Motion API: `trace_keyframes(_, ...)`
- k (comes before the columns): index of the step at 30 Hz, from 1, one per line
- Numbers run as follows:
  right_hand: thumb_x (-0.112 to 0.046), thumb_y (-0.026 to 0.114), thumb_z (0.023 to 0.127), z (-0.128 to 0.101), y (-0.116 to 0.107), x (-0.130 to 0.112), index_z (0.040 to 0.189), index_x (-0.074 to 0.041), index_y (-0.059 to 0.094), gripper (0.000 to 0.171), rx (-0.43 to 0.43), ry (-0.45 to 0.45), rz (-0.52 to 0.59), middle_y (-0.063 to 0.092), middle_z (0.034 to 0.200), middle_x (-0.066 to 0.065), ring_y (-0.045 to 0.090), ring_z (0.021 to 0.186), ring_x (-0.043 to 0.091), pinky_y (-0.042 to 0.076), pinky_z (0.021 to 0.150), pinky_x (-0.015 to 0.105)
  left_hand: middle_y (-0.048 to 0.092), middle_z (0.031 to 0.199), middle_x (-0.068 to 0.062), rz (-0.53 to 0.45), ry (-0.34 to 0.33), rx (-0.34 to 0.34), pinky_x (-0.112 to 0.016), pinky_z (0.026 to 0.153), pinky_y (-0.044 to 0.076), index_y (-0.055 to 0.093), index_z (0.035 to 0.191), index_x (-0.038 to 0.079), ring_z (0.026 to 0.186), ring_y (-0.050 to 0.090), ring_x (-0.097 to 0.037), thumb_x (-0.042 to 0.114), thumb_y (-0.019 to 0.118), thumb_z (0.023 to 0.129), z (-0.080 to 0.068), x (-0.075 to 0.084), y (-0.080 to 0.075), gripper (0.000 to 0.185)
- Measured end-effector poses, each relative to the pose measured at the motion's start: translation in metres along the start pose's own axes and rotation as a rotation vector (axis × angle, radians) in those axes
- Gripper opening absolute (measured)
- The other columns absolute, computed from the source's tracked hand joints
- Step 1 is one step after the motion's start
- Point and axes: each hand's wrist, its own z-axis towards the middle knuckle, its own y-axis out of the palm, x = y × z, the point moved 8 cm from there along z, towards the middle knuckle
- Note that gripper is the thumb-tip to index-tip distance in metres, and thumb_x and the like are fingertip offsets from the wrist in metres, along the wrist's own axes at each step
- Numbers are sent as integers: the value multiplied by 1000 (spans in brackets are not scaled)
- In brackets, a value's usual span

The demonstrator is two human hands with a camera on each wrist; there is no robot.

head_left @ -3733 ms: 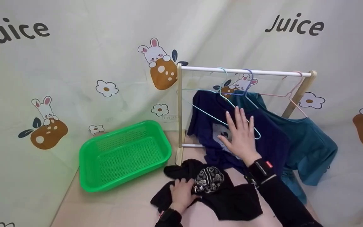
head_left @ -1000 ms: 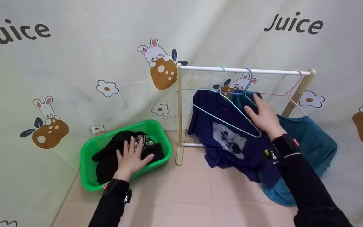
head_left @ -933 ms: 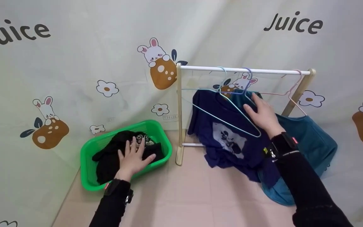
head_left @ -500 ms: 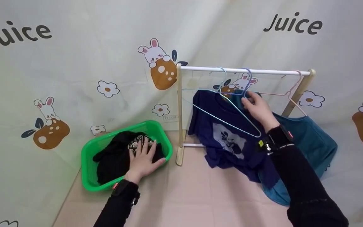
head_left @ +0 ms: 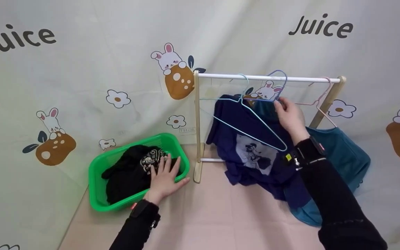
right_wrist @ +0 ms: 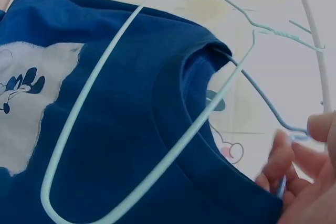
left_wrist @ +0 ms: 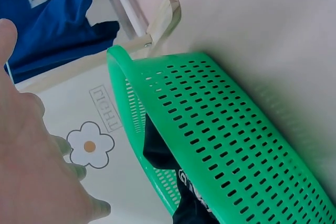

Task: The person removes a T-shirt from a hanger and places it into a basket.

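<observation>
My right hand (head_left: pixel 291 119) pinches the blue hanger (head_left: pixel 284 85) just below its hook. On that hanger is a navy T-shirt (head_left: pixel 226 121) with a grey cartoon patch. In the right wrist view, thumb and fingers close round the blue wire beside the shirt's neckline (right_wrist: pixel 173 93). A bare mint hanger (head_left: pixel 264 122) hangs in front of the shirt. My left hand (head_left: pixel 165 178) has its fingers spread over the near right rim of the green basket (head_left: pixel 97 192). A black garment (head_left: pixel 125 180) with a pale printed design lies bunched inside that basket.
The rack has a white rail (head_left: pixel 217 75) between wooden posts (head_left: pixel 197 125). A teal garment (head_left: pixel 346 149) hangs from a pink hanger (head_left: pixel 326 113) at the right, partly behind my arm. A printed cloth backdrop stands behind the pinkish table (head_left: pixel 214 215).
The black garment went from the table into the basket. My right hand took hold of the blue hanger, whose hook has risen and shifted right. My left hand has drawn back toward the rim.
</observation>
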Motion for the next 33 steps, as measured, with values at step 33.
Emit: trace_keyframes(33, -12, 58, 101, -86, -8, 77, 96, -1, 71, 18, 285, -164, 16, 68, 82, 13, 59, 76, 19, 38, 71, 27, 19, 161, -21, -86, 62, 53, -73, 107, 8, 33, 156, 16, 146, 11, -46, 65, 57, 89, -13, 10, 24, 86)
